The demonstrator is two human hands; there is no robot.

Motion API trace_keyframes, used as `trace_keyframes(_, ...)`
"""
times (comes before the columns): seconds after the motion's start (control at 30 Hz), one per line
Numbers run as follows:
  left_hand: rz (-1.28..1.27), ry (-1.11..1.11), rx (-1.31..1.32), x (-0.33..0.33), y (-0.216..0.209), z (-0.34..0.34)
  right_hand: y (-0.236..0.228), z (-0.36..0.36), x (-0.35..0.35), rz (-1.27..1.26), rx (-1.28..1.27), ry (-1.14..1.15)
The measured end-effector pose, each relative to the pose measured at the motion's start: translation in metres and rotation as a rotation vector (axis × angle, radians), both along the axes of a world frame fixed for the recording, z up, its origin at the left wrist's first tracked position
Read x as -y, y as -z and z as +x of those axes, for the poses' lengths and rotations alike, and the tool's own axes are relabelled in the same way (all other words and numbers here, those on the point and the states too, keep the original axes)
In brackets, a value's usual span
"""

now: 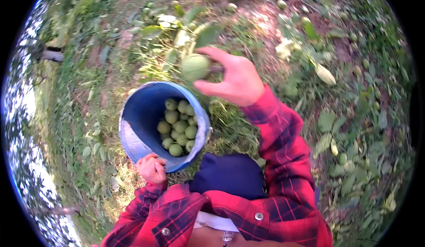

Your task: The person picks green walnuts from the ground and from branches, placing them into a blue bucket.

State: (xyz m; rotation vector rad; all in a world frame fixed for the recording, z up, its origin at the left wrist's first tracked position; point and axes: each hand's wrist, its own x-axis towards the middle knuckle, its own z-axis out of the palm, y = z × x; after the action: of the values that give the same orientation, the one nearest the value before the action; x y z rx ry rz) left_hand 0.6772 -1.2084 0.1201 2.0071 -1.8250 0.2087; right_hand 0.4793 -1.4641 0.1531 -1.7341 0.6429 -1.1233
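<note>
A blue bucket (133, 134) with a pale, worn rim leans toward me, several round green walnuts (180, 126) in their husks lying inside. The fingers of my left hand (152, 168) are closed over its near rim. Beyond the rim on the right, my right hand (234, 76) holds one larger-looking green walnut (195, 67) between thumb and fingers, slightly blurred. That hand is above the grass and apart from the bucket.
More green walnuts (231, 7) are scattered on the ground among grass, fallen leaves (325, 74) and bare soil. Leafy twigs (195, 30) lie just past the bucket. A trunk or post (52, 54) shows at the far left.
</note>
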Motion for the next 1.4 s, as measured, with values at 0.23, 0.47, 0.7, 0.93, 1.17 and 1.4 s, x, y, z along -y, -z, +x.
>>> trace_keyframes(0.23, -0.022, -0.024, -0.019, 0.005, -0.009, -0.035, 0.059, -0.151, 0.0, 0.194, -1.173, 0.644)
trace_keyframes(0.47, -0.017, -0.02, -0.011, 0.003, -0.002, -0.012, 0.211, -0.171, 0.055, 0.31, -1.575, 0.368)
trace_keyframes(0.7, -0.087, 0.033, 0.008, 0.012, -0.012, -0.011, 0.129, -0.184, 0.023, 0.525, -1.243, 0.834)
trace_keyframes(0.93, -0.054, -0.061, -0.002, -0.007, -0.016, -0.007, -0.028, -0.054, -0.043, 0.078, -0.237, -0.012)
trace_keyframes(1.17, -0.192, -0.556, -0.239, 0.008, -0.018, 0.082, 0.051, -0.011, -0.06, 0.109, -0.853, 0.017)
trace_keyframes(1.4, 0.122, -0.639, -0.85, -0.001, 0.042, 0.169, 0.083, 0.003, -0.093, 0.311, -0.384, -0.265)
